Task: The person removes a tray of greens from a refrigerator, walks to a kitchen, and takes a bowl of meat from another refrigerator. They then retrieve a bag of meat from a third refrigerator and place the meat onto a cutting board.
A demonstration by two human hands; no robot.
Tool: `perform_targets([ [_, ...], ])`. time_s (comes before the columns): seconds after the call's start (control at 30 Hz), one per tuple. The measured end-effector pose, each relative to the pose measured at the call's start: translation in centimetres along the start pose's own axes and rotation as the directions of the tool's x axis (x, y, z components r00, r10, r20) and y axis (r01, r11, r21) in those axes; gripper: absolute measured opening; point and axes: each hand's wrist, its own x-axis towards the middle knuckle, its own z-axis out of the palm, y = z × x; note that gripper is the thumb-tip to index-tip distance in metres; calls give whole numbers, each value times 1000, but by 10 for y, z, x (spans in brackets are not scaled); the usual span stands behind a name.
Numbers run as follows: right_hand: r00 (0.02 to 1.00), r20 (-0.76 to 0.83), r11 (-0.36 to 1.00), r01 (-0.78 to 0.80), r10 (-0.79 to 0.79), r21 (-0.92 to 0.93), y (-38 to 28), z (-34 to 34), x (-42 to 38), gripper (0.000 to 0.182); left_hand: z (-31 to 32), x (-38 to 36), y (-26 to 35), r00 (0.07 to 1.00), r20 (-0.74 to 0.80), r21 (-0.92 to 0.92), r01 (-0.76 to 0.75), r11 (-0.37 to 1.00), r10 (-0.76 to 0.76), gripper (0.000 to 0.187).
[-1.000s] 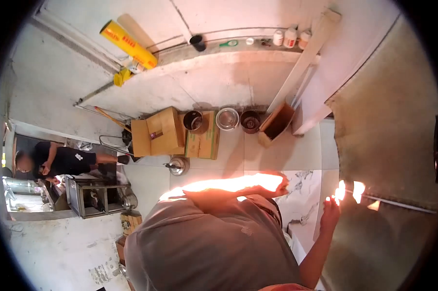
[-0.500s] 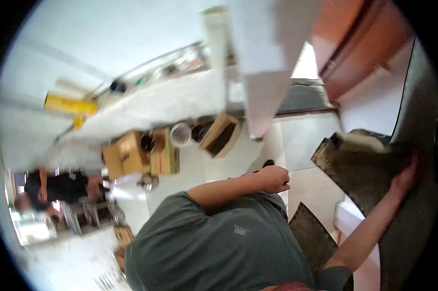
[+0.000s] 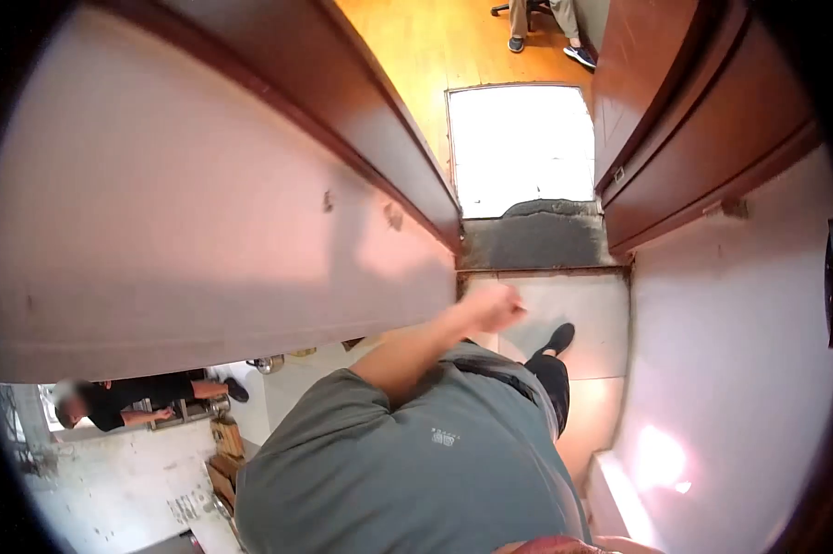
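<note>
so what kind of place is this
Likely a doorway inside a building, between a tiled back room and a wood-floored room. The signs: the dark wooden door frame, a grey mat at the threshold, and the orange wood floor beyond.

I see my left hand [image 3: 492, 307] curled into a loose, blurred fist, empty, at about 12 o'clock from my chest. Its bare forearm runs back toward 7 o'clock, bent at the elbow. My right hand is out of view.
</note>
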Motion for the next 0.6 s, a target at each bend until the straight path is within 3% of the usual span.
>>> perform_targets([
  [0.07, 908, 300, 934, -340, 293, 115, 33, 96, -60, 24, -20, 14, -27, 979, -18, 200, 202, 959, -202, 29],
  [0.1, 795, 474, 864, -487, 378, 128, 37, 144, -92, 26, -30, 19, -34, 903, 41, 181, 415, 892, -428, 32],
  [0.13, 646, 641, 785, -610, 413, 109, 27, 190, -126, 28, -30, 19, -53, 924, -55, 194, 382, 904, -379, 33],
  [0.2, 264, 930, 657, -753, 256, 33, -41, 270, -194, 28, -41, 18, -68, 825, -130, 35, 558, 829, -550, 34],
  [0.23, 78, 990, 615, -788, 115, -10, -82, 300, -220, 31, -39, 16, -75, 754, -136, -16, 647, 762, -643, 33],
  [0.27, -161, 974, 743, -670, -162, 12, -138, 323, -204, 32, -42, 19, -70, 696, -171, -71, 697, 713, -697, 34],
  [0.33, -386, 794, 711, -699, -470, 81, -209, 380, -206, 35, -60, 39, -63, 568, -228, -179, 774, 608, -791, 36],
  [0.37, -368, 765, 696, -704, -529, 143, -236, 411, -207, 36, -64, 54, -67, 544, -247, -223, 774, 593, -802, 37],
  [0.43, -306, 712, 648, -713, -632, 269, -296, 481, -214, 37, -88, 97, -80, 499, -146, -348, 782, 517, -854, 38],
  [0.47, -339, 699, 635, -744, -629, 211, -320, 517, -215, 36, -100, 120, -89, 484, -92, -410, 778, 476, -870, 39],
  [0.5, -385, 716, 629, -771, -582, 98, -344, 551, -219, 35, -114, 147, -102, 505, -125, -321, 794, 517, -854, 37],
  [0.53, -434, 725, 618, -786, -534, -15, -368, 588, -221, 34, -133, 175, -113, 486, -41, -383, 799, 463, -873, 35],
  [0.6, -393, 799, 591, -805, -456, -58, -372, 674, -272, 31, -180, 233, -143, 607, -164, -216, 747, 629, -777, 36],
])
